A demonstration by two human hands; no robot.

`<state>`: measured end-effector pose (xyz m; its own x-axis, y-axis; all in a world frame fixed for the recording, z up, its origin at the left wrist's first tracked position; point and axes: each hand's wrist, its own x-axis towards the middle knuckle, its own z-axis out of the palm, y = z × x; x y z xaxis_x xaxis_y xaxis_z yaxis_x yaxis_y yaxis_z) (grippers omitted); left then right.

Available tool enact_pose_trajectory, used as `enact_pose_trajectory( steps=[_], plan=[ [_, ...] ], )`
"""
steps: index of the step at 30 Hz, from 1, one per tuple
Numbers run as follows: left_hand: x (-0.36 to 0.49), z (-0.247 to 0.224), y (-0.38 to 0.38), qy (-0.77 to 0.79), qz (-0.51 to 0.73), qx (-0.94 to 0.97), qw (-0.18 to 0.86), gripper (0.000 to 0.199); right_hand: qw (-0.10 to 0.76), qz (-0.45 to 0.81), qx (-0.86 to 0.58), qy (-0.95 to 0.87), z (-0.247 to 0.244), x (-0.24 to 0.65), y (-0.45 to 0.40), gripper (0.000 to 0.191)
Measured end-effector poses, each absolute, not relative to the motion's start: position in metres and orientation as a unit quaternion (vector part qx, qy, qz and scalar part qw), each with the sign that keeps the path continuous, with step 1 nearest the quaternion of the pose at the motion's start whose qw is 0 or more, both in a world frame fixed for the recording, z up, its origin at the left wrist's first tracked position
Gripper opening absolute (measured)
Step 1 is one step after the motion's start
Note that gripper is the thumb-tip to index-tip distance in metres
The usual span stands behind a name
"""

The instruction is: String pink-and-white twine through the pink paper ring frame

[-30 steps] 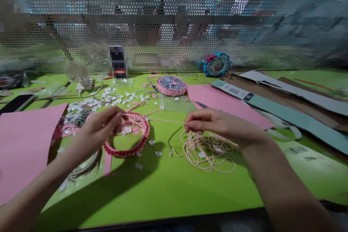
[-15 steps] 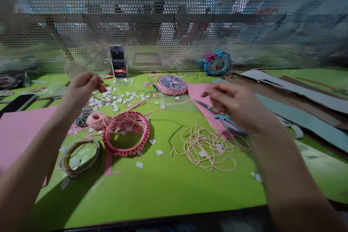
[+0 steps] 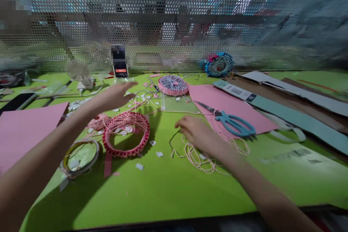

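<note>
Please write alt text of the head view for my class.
A person's open left hand hovers beyond a pink string-laced ring on a green table; the right hand is over tangled pink cord. Blue-handled scissors lie on pink paper.

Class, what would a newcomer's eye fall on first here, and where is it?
Probably the blue-handled scissors, lying mostly on pink paper at right. Next comes the red-edged ring strung with pink cord, left of centre, pictured below the left hand. A blue, string-laced ring stands out at the back, right of centre.
</note>
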<state>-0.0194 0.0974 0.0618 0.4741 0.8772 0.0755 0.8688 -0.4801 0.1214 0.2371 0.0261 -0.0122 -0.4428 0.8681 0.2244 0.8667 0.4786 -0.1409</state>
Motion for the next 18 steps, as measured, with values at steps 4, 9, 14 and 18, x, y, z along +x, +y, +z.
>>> enact_pose_trajectory(
  steps=[4, 9, 14, 18],
  plan=[
    [-0.048, 0.042, 0.047, 0.599, -0.093, 0.793, -0.054, 0.031, 0.068, -0.043, -0.406, -0.910, -0.025, 0.224, 0.009, 0.018],
    [-0.060, 0.029, 0.020, 0.643, -0.143, 0.753, 0.001, 0.033, 0.045, -0.159, -0.309, -0.937, -0.032, 0.223, 0.011, 0.019],
    [-0.051, 0.024, 0.012, 0.648, -0.122, 0.751, 0.028, 0.025, 0.069, -0.162, -0.361, -0.916, -0.032, 0.224, 0.014, 0.020],
    [-0.050, 0.026, 0.007, 0.654, -0.007, 0.757, -0.011, 0.023, 0.125, -0.133, -0.494, -0.850, -0.015, 0.235, 0.019, 0.015]
  ],
)
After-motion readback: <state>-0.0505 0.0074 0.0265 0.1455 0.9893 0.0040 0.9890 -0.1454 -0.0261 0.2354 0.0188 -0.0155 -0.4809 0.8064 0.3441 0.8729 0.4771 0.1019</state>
